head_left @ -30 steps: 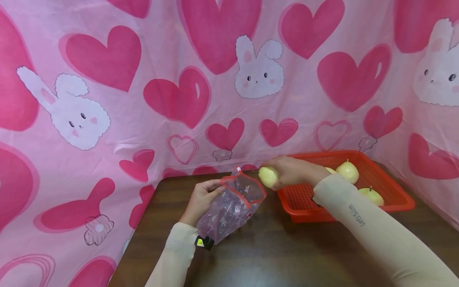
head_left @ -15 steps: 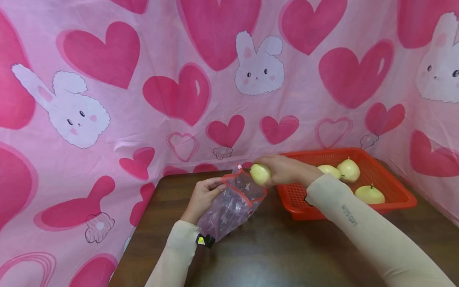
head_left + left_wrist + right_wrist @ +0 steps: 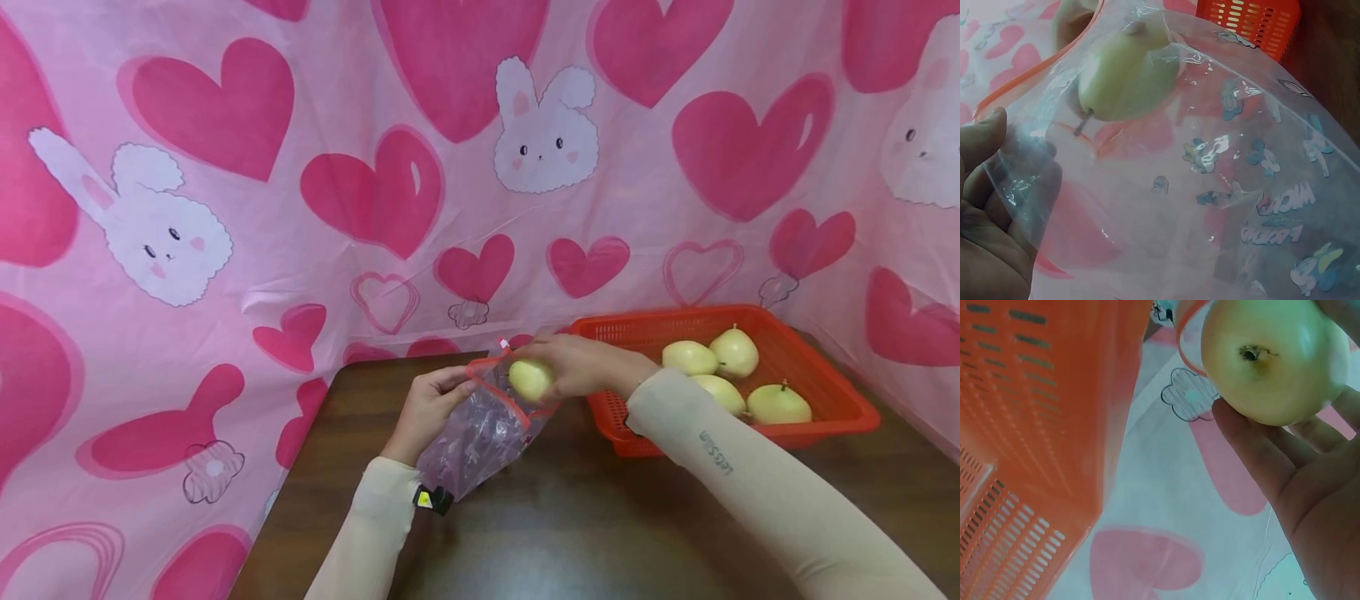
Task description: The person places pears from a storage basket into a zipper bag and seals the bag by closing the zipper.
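Observation:
My left hand point(image 3: 431, 410) pinches the red-edged rim of a clear zip bag point(image 3: 480, 442) and holds its mouth open. Cartoon figures are printed on the bag, as the left wrist view shows. A pale yellow-green pear point(image 3: 531, 380) sits in the grip of my right hand point(image 3: 581, 365), right at the bag's mouth. Through the plastic in the left wrist view, the pear point(image 3: 1129, 75) shows with its stem pointing down. From the right wrist view, fingers and thumb curl round the pear point(image 3: 1279, 359), its blossom end toward the camera.
An orange-red plastic basket point(image 3: 832, 421) with slotted walls stands on the right, behind the right forearm. Several pears point(image 3: 780, 405) lie in it. The dark wooden table point(image 3: 570, 533) is backed by a pink cloth point(image 3: 465, 208) printed with hearts and rabbits.
My right hand has carried the pear left from beside the basket into the bag's mouth, uncovering more pears in the basket. The left hand has kept its hold on the bag.

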Tool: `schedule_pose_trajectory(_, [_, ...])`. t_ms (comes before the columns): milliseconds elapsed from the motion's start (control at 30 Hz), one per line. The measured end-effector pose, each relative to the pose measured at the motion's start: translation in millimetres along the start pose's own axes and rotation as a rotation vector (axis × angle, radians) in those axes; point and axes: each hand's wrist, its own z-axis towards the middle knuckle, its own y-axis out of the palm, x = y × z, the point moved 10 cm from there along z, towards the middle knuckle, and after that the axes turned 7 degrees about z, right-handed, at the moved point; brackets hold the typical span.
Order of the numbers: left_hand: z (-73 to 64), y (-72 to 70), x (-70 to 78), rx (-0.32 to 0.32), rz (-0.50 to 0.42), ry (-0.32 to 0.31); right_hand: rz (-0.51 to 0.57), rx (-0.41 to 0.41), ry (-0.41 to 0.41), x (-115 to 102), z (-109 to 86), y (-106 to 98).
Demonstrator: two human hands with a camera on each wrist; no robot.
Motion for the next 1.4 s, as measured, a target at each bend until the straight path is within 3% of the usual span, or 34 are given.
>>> schedule_pose_trajectory(100, [3.5,1.0,-11.6,0.007,-0.012,0.006,0.009,-0.023,0.011,-0.5,1.6,4.7])
schedule_pose_trajectory(300, [3.7,4.3,-13.2,-0.005,-0.028,0.027,-0.014,-0.025,-0.001,-5.9,4.5,8.6])
schedule_pose_trajectory(533, [2.3,3.6,-15.9,-0.003,-0.033,-0.027,-0.024,-0.035,-0.027,-13.4,6.6,12.8])
schedule_pose_trajectory(700, [-1.3,7.2,1.7,-0.039,-0.033,-0.008,-0.022,-0.078,-0.002,-12.6,8.8,20.8])
schedule_pose_trajectory(833, [-5.3,8.5,19.4,-0.037,-0.029,0.032,-0.043,-0.097,-0.039,-17.5,12.8,25.0])
schedule_pose_trajectory(1400, [-8.4,4.1,33.3,0.009,-0.024,0.069,0.006,-0.146,-0.195,-31.6,38.8,44.8])
